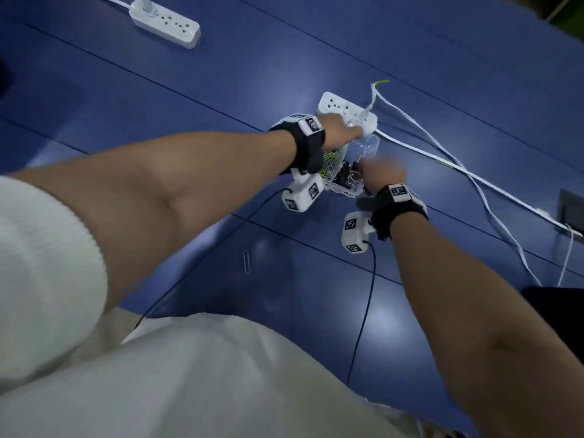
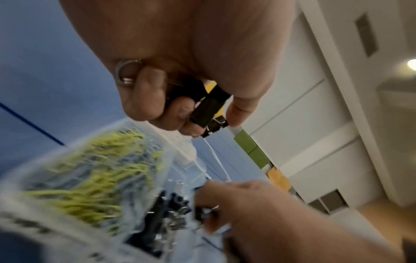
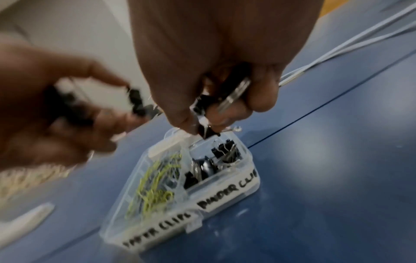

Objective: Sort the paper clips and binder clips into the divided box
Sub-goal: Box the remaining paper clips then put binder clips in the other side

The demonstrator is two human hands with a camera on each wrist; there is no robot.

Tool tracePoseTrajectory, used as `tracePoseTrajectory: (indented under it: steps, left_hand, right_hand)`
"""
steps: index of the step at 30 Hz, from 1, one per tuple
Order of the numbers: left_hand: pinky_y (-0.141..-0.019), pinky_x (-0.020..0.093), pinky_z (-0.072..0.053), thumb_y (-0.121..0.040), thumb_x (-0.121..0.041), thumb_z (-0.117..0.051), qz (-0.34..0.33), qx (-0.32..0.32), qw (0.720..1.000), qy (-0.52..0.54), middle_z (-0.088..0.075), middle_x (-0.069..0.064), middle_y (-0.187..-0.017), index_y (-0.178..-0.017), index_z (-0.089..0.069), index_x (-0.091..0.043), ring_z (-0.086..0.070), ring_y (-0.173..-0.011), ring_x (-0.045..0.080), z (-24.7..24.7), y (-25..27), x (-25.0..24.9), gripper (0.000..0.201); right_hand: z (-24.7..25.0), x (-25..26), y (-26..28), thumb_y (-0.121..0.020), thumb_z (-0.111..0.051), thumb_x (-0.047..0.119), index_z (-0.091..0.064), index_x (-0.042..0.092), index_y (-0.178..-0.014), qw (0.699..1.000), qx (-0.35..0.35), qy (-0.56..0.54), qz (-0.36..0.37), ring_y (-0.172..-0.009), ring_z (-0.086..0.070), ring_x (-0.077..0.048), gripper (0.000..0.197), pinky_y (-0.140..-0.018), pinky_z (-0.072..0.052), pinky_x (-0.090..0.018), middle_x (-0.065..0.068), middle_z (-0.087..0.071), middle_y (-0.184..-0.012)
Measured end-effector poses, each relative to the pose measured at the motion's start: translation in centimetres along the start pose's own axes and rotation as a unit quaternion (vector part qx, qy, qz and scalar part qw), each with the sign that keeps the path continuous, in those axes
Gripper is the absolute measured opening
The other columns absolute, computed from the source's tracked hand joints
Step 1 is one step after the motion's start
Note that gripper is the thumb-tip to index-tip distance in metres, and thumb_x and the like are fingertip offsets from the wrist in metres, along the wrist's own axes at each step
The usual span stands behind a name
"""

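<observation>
The clear divided box [image 3: 252, 176] stands on the blue table, labelled for paper clips and binder clips. Yellow-green and silver paper clips [image 3: 155, 181] fill its left compartment; black binder clips [image 3: 223, 153] lie in the right one. My left hand [image 2: 202, 121] hovers over the box's far end and grips several black binder clips [image 2: 204, 108]. My right hand [image 3: 209, 124] holds more black binder clips [image 3: 202, 105] just above the binder clip compartment. In the head view the box [image 1: 369, 143] sits between my left hand [image 1: 350, 132] and right hand [image 1: 376, 169]. One loose silver paper clip [image 1: 246, 261] lies nearer me.
A white power strip [image 1: 346, 113] lies right behind the box, with white cables [image 1: 467, 175] trailing to the right. Another power strip [image 1: 166, 23] sits at the far left. Black sensor wires [image 1: 368, 298] run from my wrists toward me. A dark object [image 1: 572, 207] rests at the right edge.
</observation>
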State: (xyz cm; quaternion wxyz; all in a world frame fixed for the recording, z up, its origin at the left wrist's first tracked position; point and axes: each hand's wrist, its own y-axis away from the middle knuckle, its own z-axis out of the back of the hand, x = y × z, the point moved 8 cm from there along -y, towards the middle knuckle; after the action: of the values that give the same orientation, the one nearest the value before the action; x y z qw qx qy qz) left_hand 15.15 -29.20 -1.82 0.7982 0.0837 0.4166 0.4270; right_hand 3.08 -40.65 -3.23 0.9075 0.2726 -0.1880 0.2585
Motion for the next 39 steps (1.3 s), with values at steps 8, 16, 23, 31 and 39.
tracePoseTrajectory:
  steps: [8,16,23,31,39]
  left_hand:
    - [-0.090,0.038,-0.048,-0.070,-0.062,-0.039,0.061,0.051,0.997,0.008,-0.069,0.006,-0.093,-0.078,-0.063,-0.021,-0.063,-0.088,0.026,-2.5,-4.7,-1.3,0.047]
    - [-0.079,0.033,-0.053,-0.060,-0.042,-0.058,0.098,0.059,0.993,0.017,-0.072,0.007,-0.076,-0.066,-0.067,-0.017,-0.065,-0.073,0.024,-3.7,-6.7,-1.1,0.027]
    - [-0.078,0.031,-0.052,-0.090,-0.029,-0.044,0.069,0.045,0.989,0.121,-0.061,0.008,-0.099,-0.090,-0.055,-0.015,-0.056,-0.083,0.024,-3.3,-7.3,-2.1,0.017]
    - [-0.075,0.036,-0.043,-0.077,-0.052,-0.045,0.062,0.041,0.947,0.311,-0.058,0.012,-0.089,-0.088,-0.056,-0.006,-0.053,-0.079,0.026,-4.4,-5.9,-3.2,0.049]
    - [-0.090,0.026,-0.043,-0.097,-0.045,-0.033,-0.026,-0.078,0.993,0.079,-0.067,0.002,-0.118,-0.110,-0.068,-0.019,-0.059,-0.108,0.023,2.2,-0.6,1.0,0.046]
  right_hand:
    - [-2.8,0.6,-0.1,-0.093,-0.046,0.020,-0.061,0.004,-0.102,0.998,0.021,0.059,0.031,-0.084,-0.058,-0.030,0.024,-0.063,-0.034,-0.026,-0.015,-0.064,-0.095]
    - [-2.6,-0.1,-0.9,-0.087,-0.060,0.027,-0.057,0.016,-0.118,0.997,0.020,-0.071,0.018,-0.105,-0.061,-0.025,0.033,-0.076,-0.039,-0.021,-0.006,-0.066,-0.113]
    - [-2.6,0.8,-0.2,-0.085,-0.059,0.017,-0.060,0.014,-0.114,0.993,0.004,-0.102,0.064,-0.080,-0.052,-0.015,0.029,-0.067,-0.034,-0.018,0.002,-0.058,-0.084]
    - [-0.1,-0.2,2.0,-0.082,-0.053,0.009,-0.065,0.014,-0.113,0.981,-0.090,-0.162,0.060,-0.092,-0.066,-0.013,0.034,-0.086,-0.048,-0.018,-0.002,-0.072,-0.100]
    - [0.0,-2.2,4.3,-0.086,-0.051,0.007,-0.071,0.017,-0.095,0.986,-0.098,-0.116,0.062,-0.074,-0.057,-0.010,0.024,-0.071,-0.046,-0.015,0.001,-0.068,-0.082]
